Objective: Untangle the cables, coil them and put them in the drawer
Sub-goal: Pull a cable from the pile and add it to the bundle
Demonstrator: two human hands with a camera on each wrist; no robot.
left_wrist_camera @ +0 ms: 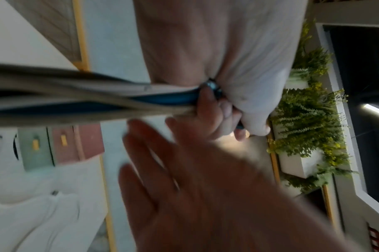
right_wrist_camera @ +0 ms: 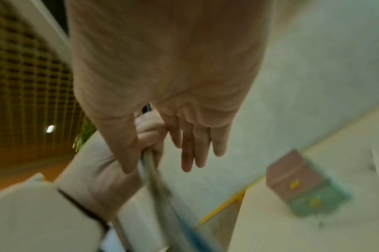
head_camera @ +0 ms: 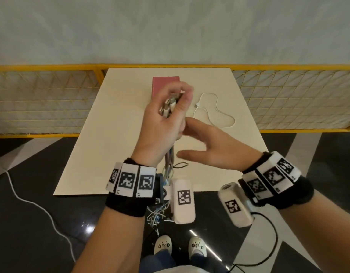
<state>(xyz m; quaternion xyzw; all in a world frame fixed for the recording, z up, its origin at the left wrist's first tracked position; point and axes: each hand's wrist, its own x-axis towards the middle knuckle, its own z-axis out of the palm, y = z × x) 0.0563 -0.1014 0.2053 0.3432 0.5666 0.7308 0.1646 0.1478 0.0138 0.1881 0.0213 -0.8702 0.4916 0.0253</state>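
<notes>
Now gripping the cables (head_camera: 168,107) in the left hand (head_camera: 162,125), bundle hanging toward six o'clock over the table (head_camera: 115,134). Right hand (head_camera: 213,150) flat-fingered, empty, just at three o'clock, nearer the dangling strands. White cable (head_camera: 215,113) lying at one o'clock.

Black wristbands (head_camera: 128,201) with white coded tags; cream shoes (head_camera: 163,244), seemingly patterned.
</notes>
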